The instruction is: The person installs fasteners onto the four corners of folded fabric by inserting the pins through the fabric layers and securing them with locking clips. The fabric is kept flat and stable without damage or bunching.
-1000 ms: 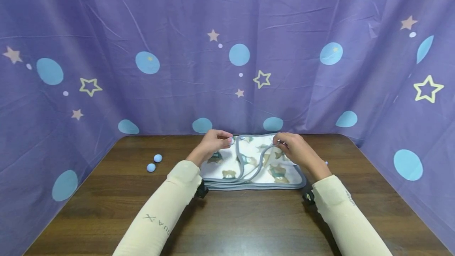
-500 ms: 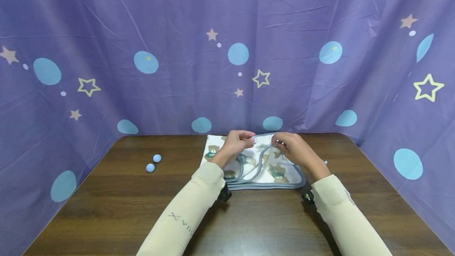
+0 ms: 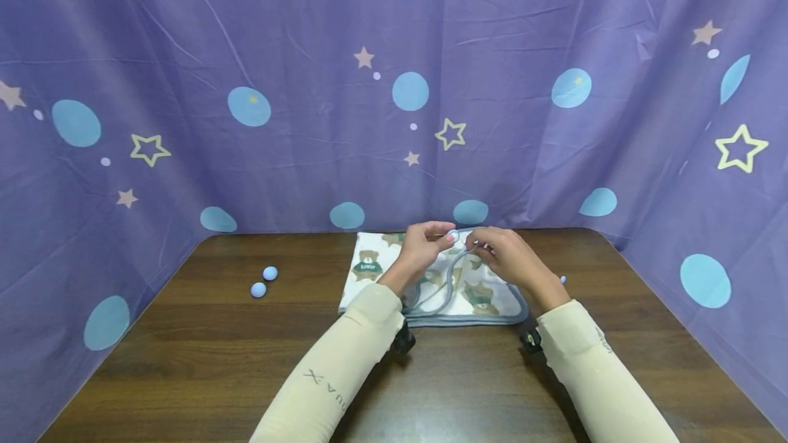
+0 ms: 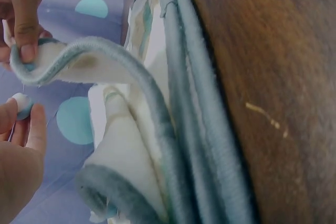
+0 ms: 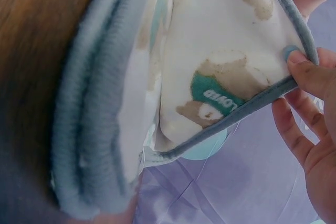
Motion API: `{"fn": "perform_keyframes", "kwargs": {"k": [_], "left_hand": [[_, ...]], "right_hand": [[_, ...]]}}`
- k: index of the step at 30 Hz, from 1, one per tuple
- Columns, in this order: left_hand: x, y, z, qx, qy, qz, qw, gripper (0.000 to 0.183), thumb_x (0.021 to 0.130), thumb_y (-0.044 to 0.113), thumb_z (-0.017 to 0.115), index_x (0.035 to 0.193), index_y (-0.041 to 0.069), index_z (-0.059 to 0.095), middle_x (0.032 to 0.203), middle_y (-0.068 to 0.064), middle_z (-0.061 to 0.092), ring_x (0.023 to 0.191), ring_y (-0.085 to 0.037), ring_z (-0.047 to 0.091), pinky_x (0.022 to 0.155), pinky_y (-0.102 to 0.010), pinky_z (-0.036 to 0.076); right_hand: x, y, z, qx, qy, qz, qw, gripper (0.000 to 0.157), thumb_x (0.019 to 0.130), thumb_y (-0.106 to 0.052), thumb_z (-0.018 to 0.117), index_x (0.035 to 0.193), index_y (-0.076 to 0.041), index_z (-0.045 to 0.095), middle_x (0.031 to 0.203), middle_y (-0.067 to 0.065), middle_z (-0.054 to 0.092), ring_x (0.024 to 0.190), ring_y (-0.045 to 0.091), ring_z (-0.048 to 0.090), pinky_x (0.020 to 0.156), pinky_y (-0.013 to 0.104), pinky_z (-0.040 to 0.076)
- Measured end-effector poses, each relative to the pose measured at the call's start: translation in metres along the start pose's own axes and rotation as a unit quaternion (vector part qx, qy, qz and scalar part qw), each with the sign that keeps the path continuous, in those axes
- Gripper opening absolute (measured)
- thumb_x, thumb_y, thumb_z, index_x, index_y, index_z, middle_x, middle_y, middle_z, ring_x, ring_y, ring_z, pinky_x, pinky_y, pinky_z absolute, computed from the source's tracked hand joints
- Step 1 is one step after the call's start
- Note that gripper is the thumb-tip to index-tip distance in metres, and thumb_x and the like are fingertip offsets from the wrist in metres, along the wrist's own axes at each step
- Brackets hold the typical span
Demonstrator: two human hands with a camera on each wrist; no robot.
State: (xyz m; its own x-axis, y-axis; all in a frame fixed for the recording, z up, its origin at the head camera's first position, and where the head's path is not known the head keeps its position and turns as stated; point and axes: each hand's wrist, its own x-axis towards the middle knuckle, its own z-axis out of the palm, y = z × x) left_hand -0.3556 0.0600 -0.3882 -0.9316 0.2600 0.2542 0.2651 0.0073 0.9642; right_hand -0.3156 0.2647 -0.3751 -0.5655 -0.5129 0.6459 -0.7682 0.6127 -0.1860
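Observation:
A folded white bear-print blanket (image 3: 369, 258) with grey-blue edging lies at the far middle of the table. In the left wrist view my left hand (image 4: 21, 166) pinches a small round white-and-blue piece (image 4: 22, 106) between thumb and fingertips, just apart from the blanket's raised edge. My right hand (image 3: 501, 251) pinches that edging and lifts the layer into a curve. A bit of blue (image 5: 289, 51) shows at the right thumb tip in the right wrist view; most of it is hidden. Both hands are close together over the blanket's right half.
Two pale blue round pieces, one farther back (image 3: 270, 273) and one nearer (image 3: 258, 289), lie on the wooden table (image 3: 185, 361) at left. Another small blue piece (image 3: 563, 279) shows beside the right wrist. A purple curtain (image 3: 308, 87) hangs behind the table.
My left hand has moved right, carrying the small round piece from the blanket's left part to beside my right hand. The right hand has hardly moved and still pinches the edging.

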Motion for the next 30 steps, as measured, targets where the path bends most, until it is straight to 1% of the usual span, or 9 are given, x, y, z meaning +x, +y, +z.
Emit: {"fn": "perform_keyframes", "kwargs": {"k": [7,13,15,18,20,26,30], "left_hand": [[0.0015,-0.0007,0.0057,0.004,0.017,0.012,0.9998,0.025,0.093,-0.001,0.072,0.118,-0.005,0.072,0.114,-0.016,0.074,0.100,-0.023,0.072,0.084,-0.027,0.058],[0.0025,-0.0019,0.0062,0.000,0.028,0.008,0.9996,0.023,0.093,-0.003,0.071,0.116,-0.003,0.073,0.118,-0.021,0.072,0.105,-0.026,0.071,0.087,-0.028,0.058],[0.0026,-0.0034,0.0059,0.012,0.025,0.010,0.9996,0.024,0.093,-0.003,0.072,0.117,-0.004,0.073,0.118,-0.020,0.072,0.105,-0.026,0.071,0.086,-0.028,0.058],[0.0024,-0.0054,0.0057,0.033,0.020,0.010,0.9992,0.025,0.093,0.000,0.073,0.118,-0.002,0.073,0.116,-0.014,0.073,0.105,-0.026,0.071,0.083,-0.028,0.057],[0.0021,-0.0061,0.0061,0.039,0.020,0.011,0.9990,0.026,0.093,0.000,0.073,0.119,-0.002,0.073,0.116,-0.012,0.074,0.105,-0.025,0.071,0.082,-0.027,0.056],[0.0004,-0.0051,0.0075,0.020,0.021,0.012,0.9995,0.025,0.093,0.001,0.073,0.118,-0.001,0.074,0.115,-0.013,0.074,0.104,-0.026,0.072,0.082,-0.027,0.056],[-0.0009,-0.0058,0.0071,0.003,0.019,0.025,0.9995,0.024,0.093,-0.002,0.072,0.117,-0.004,0.073,0.112,-0.013,0.075,0.100,-0.023,0.073,0.081,-0.026,0.056]], "right_hand": [[0.0012,-0.0010,0.0005,-0.003,-0.004,0.005,1.000,0.024,0.084,0.007,0.078,0.093,-0.013,0.068,0.092,-0.001,0.072,0.081,0.016,0.069,0.071,0.036,0.058],[0.0022,-0.0012,0.0011,-0.008,-0.008,0.007,1.000,0.024,0.085,0.006,0.077,0.094,-0.014,0.069,0.093,-0.001,0.072,0.082,0.016,0.069,0.073,0.036,0.058],[0.0024,-0.0016,0.0010,-0.006,-0.009,0.008,1.000,0.024,0.085,0.007,0.077,0.094,-0.014,0.069,0.093,-0.001,0.073,0.082,0.017,0.069,0.072,0.036,0.058],[0.0021,-0.0019,0.0011,-0.003,-0.010,0.006,1.000,0.025,0.084,0.008,0.078,0.093,-0.013,0.069,0.093,-0.001,0.073,0.081,0.017,0.070,0.072,0.036,0.059],[0.0019,-0.0022,0.0014,0.000,-0.010,0.004,1.000,0.024,0.084,0.008,0.078,0.093,-0.013,0.069,0.093,0.000,0.073,0.081,0.017,0.070,0.071,0.035,0.059],[0.0016,-0.0015,0.0027,0.001,-0.012,-0.001,1.000,0.024,0.084,0.009,0.078,0.093,-0.012,0.069,0.094,-0.001,0.073,0.082,0.016,0.070,0.072,0.035,0.059],[0.0017,-0.0017,0.0025,0.003,-0.014,0.002,1.000,0.024,0.084,0.009,0.078,0.093,-0.011,0.069,0.093,-0.001,0.073,0.082,0.016,0.069,0.072,0.035,0.059]]}}
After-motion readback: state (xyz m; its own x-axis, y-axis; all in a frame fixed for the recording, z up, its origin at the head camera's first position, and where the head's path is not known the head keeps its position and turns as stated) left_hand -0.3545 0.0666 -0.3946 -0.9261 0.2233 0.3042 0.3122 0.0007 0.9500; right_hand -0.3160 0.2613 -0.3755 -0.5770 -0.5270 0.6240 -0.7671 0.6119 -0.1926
